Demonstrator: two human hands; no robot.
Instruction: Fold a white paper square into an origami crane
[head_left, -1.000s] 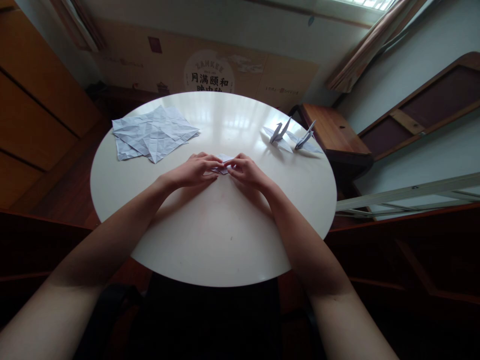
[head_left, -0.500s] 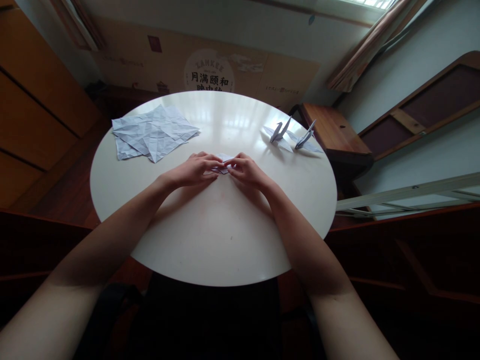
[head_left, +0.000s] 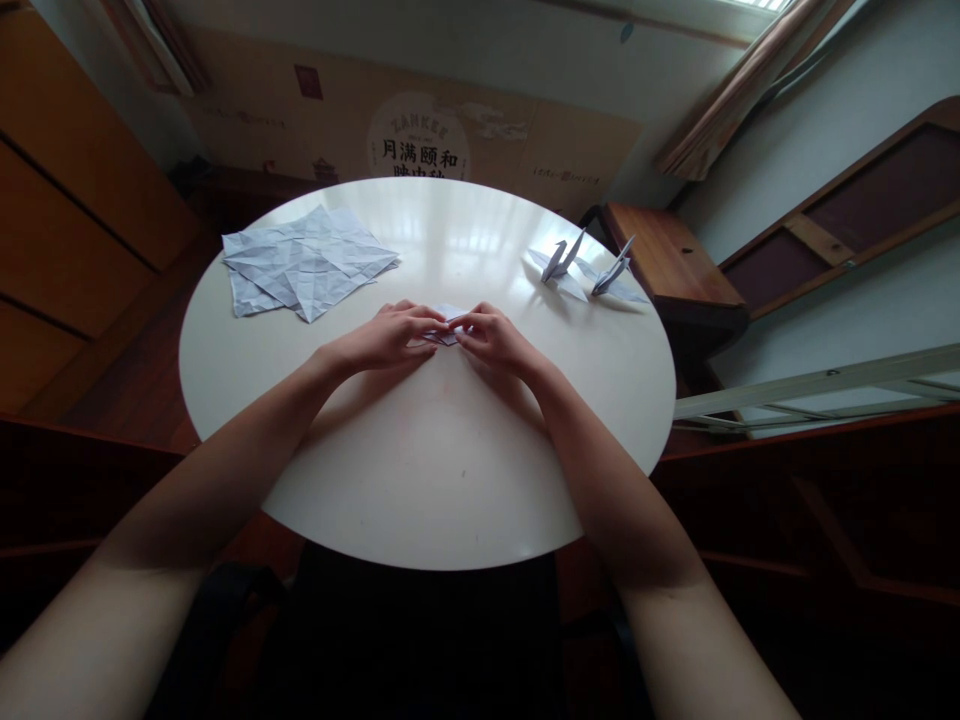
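Note:
A small folded piece of paper (head_left: 445, 338) lies on the white round table (head_left: 435, 470), partly hidden under my fingers. My left hand (head_left: 395, 336) grips its left side, fingers bent and the thumb at the near edge. From the other side my right hand (head_left: 491, 336) pinches the paper, its index fingertip close to that of the left hand. The exact folds are too small to make out. Two paper cranes (head_left: 559, 262) (head_left: 613, 274) stand at the table's far right with wings spread.
Several creased paper sheets (head_left: 309, 262) lie overlapped at the table's far left. Beyond the right edge is a wooden stool or chair seat (head_left: 671, 255). A cardboard panel with printed characters (head_left: 420, 140) stands behind the table.
Both hands keep the same hold on the folded paper, with hardly any finger movement. The view has shifted very slightly.

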